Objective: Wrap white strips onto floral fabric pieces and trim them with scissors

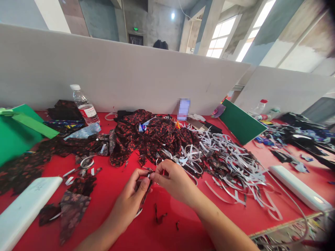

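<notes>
Both hands meet at near centre over the red table [104,205], working one narrow dark floral strip [144,198]. Left hand [133,193] grasps it, thumb on top, fingers curled round; right hand [171,177] pinches the upper end, thumb against forefinger. Strip runs between the hands at the top, then down along the left palm's inner side to about 6 o'clock from the fingertips, a white edge poking out at the bottom; part hidden by fingers. Clock from the hands: dark floral fabric heap [154,136] at 12, near, just beyond the fingertips; tangle of white strips [235,162] at 2 to 3; phone [183,109], screen blurred, at 1, behind the heap; water bottle [87,109] with white cap between 10 and 11; white loop [87,162] between 9 and 10; floral scraps [74,205] between 8 and 9; small dark shreds [159,215] between 5 and 6, near. White oblong devices: one [30,209] between 8 and 9, other [298,186] at 3, both well apart from the hands.
</notes>
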The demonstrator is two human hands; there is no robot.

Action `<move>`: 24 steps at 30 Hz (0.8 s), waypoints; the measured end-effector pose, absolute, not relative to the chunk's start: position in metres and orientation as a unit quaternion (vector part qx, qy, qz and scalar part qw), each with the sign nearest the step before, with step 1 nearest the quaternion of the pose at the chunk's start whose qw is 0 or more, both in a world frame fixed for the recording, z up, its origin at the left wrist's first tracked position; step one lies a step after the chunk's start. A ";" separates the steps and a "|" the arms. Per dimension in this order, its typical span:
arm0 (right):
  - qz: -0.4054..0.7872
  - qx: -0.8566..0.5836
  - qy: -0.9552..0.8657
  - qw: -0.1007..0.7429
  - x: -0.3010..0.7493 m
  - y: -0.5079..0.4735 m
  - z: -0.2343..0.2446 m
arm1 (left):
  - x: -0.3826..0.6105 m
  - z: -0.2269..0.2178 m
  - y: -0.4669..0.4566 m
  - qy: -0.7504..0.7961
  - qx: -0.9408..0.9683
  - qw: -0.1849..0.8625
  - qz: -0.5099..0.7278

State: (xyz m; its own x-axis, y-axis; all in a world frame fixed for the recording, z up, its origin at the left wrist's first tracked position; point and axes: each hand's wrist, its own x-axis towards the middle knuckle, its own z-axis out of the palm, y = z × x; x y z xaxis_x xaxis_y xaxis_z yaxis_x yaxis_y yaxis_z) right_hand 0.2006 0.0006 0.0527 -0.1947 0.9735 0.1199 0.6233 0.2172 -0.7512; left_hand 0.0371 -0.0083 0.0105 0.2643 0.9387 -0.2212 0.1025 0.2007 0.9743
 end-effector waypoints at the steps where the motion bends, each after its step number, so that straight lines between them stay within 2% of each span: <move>1: 0.286 -0.556 -0.718 0.305 0.200 0.000 0.053 | 0.037 0.010 -0.008 0.494 0.528 0.596 0.351; 24: 0.293 -0.521 -0.729 0.333 0.199 -0.005 0.057 | 0.035 0.019 -0.007 0.502 0.507 0.582 0.390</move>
State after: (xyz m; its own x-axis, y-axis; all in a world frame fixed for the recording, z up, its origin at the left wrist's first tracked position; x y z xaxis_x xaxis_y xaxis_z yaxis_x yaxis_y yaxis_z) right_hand 0.1988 -0.0052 0.0566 -0.2358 0.9548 0.1808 0.5636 0.2859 -0.7750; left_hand 0.0354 -0.0066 0.0189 0.1914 0.9631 -0.1890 0.0561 0.1815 0.9818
